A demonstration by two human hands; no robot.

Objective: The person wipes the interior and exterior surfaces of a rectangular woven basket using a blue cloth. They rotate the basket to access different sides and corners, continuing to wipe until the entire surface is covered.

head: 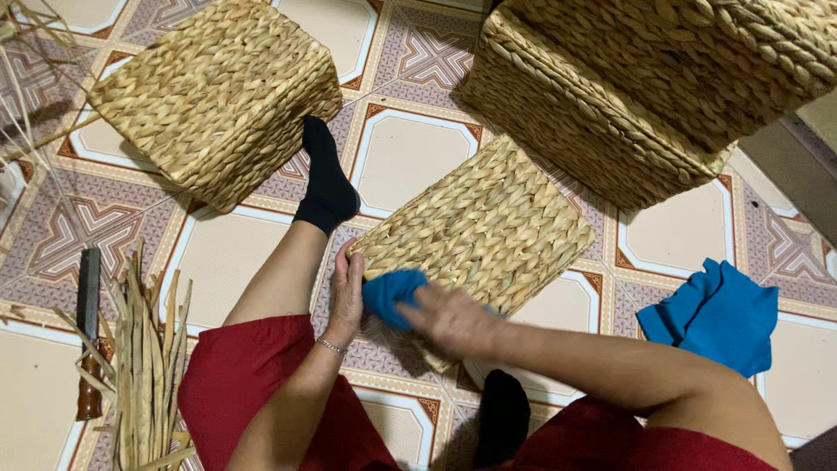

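Counting three woven baskets (475, 227), two blue cloths (392, 292)

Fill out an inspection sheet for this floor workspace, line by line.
Surface: patterned tile floor.
Job's things: woven basket lying on the floor, blue cloth pressed against it.
Clutter: two more woven baskets, loose blue cloth, dried reed bundle, knife.
Grippers: left hand steadies the basket's edge; right hand holds the cloth.
Cables: nothing seen.
Surroundings: black-socked feet, red trousers.

Patterned tiled floor (410, 153) in cream and mauve, with what seems a grey step (798, 170) at right.
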